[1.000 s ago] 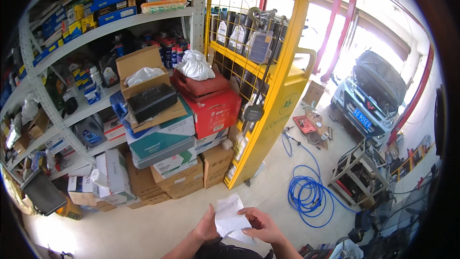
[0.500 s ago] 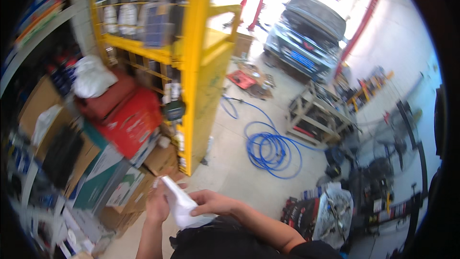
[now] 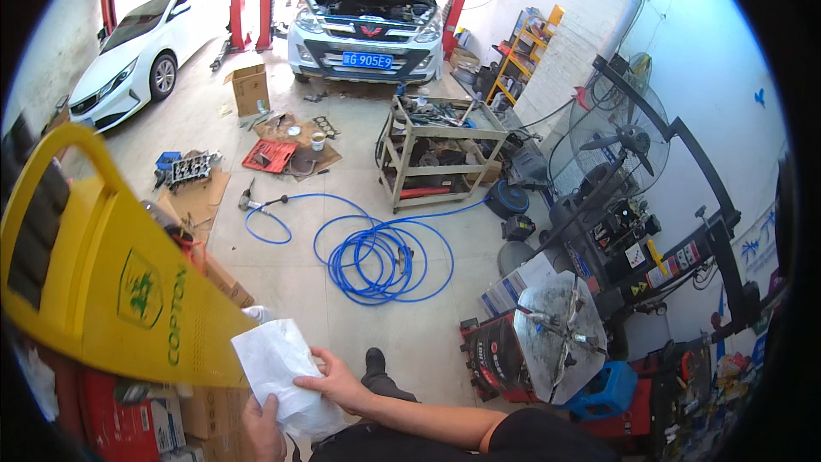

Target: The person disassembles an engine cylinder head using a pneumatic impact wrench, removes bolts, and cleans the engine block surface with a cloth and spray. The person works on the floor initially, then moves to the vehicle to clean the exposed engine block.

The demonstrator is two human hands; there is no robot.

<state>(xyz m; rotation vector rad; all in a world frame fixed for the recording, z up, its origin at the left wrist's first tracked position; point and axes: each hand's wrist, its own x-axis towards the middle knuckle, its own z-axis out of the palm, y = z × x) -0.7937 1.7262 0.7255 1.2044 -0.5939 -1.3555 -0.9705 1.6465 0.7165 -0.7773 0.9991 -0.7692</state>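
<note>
White sheet (image 3: 274,355) is hanging in front of the person's body, low and left of centre in the head view, with both hands gripping it. The left hand (image 3: 263,426) is pinching its lower left edge, thumb showing in front; the other fingers are mostly hiding behind it, and the lower edge of the picture is cutting off the wrist. The right hand (image 3: 335,383) is closing its fingers on the right edge. Whether the sheet is carrying any print on its far side, I cannot tell.

The yellow cabinet (image 3: 111,248) is covering much of the left and running off toward the dark rim; its panel is bearing a green shield emblem and a green word. Below it, a red box (image 3: 120,419) is sitting partly in shadow. The car with the raised hood (image 3: 368,43) is showing a blue number plate (image 3: 367,61) with readable white characters and a red badge. Items on the tool cart (image 3: 445,131) are blending together. The tyre machine (image 3: 496,359) is displaying pale lettering, tilted and hard to read.
</note>
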